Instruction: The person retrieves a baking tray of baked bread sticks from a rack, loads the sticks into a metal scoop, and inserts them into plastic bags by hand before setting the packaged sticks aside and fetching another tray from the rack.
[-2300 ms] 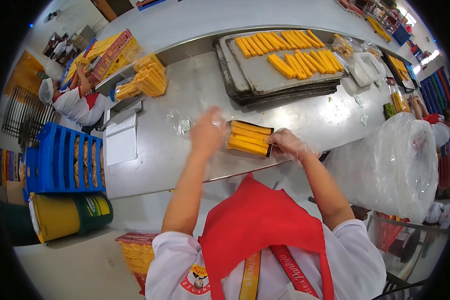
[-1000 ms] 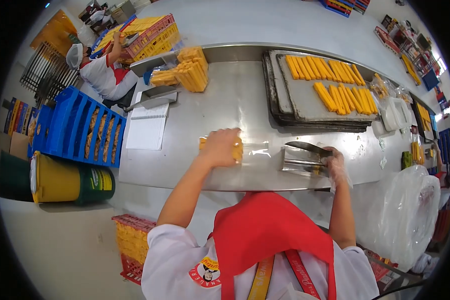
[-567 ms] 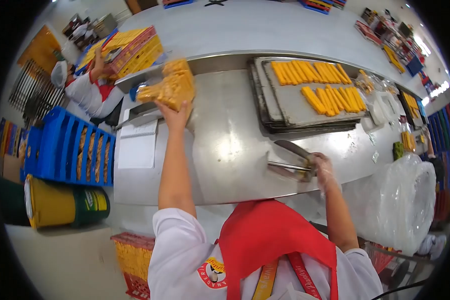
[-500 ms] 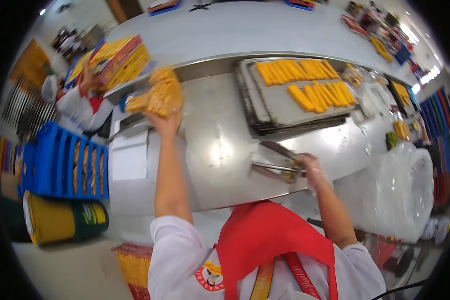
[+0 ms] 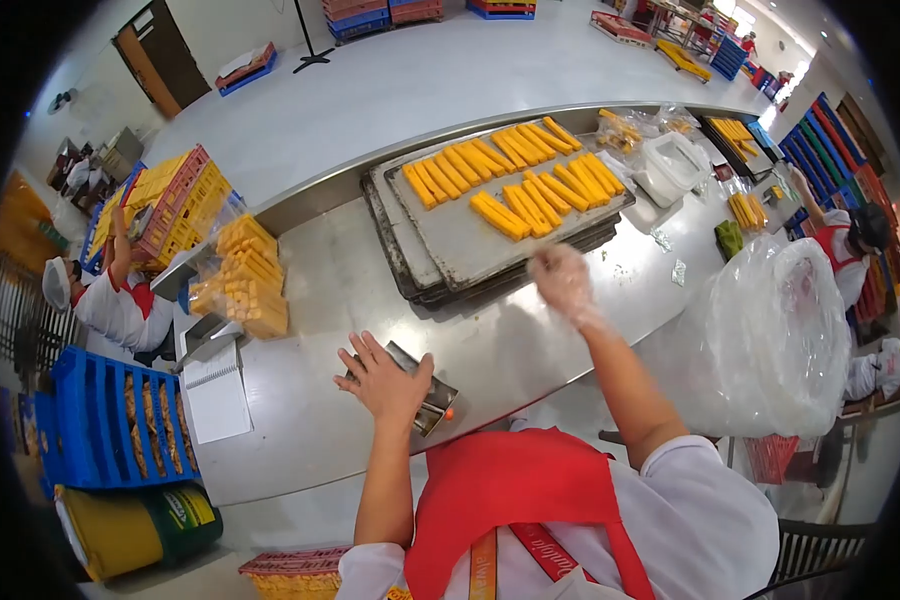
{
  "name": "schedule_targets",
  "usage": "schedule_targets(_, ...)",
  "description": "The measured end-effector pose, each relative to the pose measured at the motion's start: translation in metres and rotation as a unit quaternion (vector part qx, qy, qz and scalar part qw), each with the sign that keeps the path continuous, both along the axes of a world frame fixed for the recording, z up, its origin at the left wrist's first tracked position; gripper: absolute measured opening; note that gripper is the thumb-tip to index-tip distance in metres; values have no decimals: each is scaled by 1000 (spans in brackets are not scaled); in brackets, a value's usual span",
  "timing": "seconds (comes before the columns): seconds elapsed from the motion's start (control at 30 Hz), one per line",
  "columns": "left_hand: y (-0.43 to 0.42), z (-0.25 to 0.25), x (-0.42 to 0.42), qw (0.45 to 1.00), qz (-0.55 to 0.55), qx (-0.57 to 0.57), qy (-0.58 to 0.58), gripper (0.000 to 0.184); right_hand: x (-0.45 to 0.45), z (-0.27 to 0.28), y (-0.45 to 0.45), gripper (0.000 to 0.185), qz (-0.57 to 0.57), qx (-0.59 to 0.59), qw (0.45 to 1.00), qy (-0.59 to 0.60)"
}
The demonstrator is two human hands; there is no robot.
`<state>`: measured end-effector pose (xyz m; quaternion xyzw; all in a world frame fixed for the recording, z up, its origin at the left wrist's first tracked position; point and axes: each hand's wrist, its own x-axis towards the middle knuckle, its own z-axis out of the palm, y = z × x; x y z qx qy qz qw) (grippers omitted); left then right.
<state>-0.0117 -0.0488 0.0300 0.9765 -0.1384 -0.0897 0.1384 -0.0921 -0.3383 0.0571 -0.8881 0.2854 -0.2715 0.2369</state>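
Note:
My left hand lies with its fingers spread over a metal trough-like tool near the table's front edge. Part of that tool is hidden under the palm. In a clear plastic glove, my right hand hovers by the front edge of the baking tray; it is blurred and its fingers look bent. Two rows of yellow bread sticks lie on this tray, which tops a stack of dark-edged trays. To the left, clear bags of yellow sticks stand on the metal table.
A notebook lies at the table's left end. On the right are a white tub, bagged sticks and a big roll of clear plastic. Co-workers stand at both sides. Blue crates sit left.
My left hand has left the bagged sticks and come right onto the metal tool. My right hand has let go of that tool and moved to the tray's edge. The view has shifted.

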Motion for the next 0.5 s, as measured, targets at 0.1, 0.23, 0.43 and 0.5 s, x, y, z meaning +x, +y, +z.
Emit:
schedule_targets(0.1, 15, -36, 23, 996, -51, -27, -62, 113, 15, 8, -51, 26, -28, -5, 999, 20)
schedule_targets(0.23, 21, -6, 25, 984, -170, -43, -30, 115, 51, 15, -60, 26, 32, 18, 998, 45)
schedule_targets(0.43, 18, 19, -13, 996, 17, 73, 58, 119, 126, 29, -40, 34, 139, -30, 983, 119)
schedule_targets(0.5, 19, 15, -20, 995, 69, 43, 62, 119, 151, 35, -35, 38, 149, -45, 976, 152)
